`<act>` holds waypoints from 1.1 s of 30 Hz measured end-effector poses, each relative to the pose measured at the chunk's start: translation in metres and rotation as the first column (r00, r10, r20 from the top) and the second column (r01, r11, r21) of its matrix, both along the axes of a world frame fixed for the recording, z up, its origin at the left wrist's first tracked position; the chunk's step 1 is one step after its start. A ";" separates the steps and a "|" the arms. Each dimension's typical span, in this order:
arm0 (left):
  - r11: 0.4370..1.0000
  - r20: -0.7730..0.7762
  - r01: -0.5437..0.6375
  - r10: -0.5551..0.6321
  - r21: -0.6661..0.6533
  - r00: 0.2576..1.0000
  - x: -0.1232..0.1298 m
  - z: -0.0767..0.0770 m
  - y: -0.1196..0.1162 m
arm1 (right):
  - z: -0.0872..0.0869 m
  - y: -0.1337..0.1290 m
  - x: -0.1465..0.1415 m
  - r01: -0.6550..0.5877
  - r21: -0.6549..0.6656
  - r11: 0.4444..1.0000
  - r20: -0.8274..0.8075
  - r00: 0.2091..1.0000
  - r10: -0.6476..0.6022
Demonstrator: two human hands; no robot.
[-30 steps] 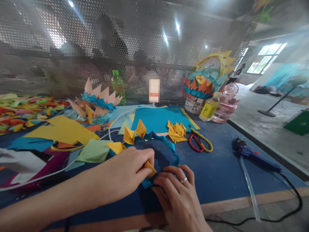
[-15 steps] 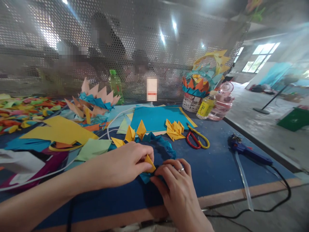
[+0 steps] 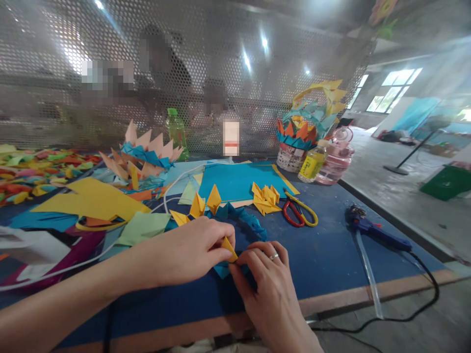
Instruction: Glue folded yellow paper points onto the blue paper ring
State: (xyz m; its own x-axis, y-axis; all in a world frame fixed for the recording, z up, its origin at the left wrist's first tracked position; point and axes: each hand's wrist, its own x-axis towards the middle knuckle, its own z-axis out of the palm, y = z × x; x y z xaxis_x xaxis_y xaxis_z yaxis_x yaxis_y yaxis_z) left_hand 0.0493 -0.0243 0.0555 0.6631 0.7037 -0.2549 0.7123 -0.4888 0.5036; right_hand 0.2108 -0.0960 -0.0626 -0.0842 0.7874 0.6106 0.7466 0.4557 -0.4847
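While the left hand [image 3: 191, 250] pinches a folded yellow piece [image 3: 229, 248] between thumb and forefinger, the right hand [image 3: 270, 282] has its thumb and fingers closed on the near side of the blue folded ring [image 3: 253, 223]. From where I stand, both sets of fingertips are close together at the base of that piece; exact contact there is hidden.

Ring sits on the blue tabletop [image 3: 324, 264], low in front of the person. Three yellow points [image 3: 214, 200] already stand along its far-left edge, so the pinched one looks like one more for the same row, up against the band rather than loose. Can't tell if it's seated: fingers cover the joint. Judging by the grip, a slip could tilt it or crease the paper.

Spare yellow pieces [image 3: 265, 198] lie in a cluster beyond the ring, scissors [image 3: 310, 216] just beside them. Glue gun [image 3: 382, 235] rests off to the right, no hand on it, clear stick [image 3: 369, 274] trailing toward the table edge.
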 end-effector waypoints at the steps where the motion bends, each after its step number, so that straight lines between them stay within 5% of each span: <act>1: 1.000 -0.005 0.003 -0.003 -0.002 1.000 0.000 0.000 0.000 | 0.000 0.000 -0.001 -0.001 -0.001 1.000 -0.002 1.000 0.001; 17: 0.990 -0.066 0.103 -0.097 0.096 0.993 -0.006 -0.003 -0.005 | 0.002 -0.001 -0.002 -0.010 -0.023 1.000 -0.023 1.000 0.009; 33: 0.986 -0.028 0.016 -0.011 0.163 1.000 -0.001 -0.018 -0.009 | 0.001 -0.001 -0.001 -0.009 -0.020 1.000 -0.034 0.999 0.008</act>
State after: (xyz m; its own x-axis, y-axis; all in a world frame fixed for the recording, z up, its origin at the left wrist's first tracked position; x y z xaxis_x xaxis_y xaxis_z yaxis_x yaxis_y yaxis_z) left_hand 0.0485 -0.0332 0.0379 0.6675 0.7283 -0.1552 0.7173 -0.5728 0.3968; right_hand 0.2095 -0.0966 -0.0612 -0.0704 0.7990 0.5973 0.7255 0.4519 -0.5191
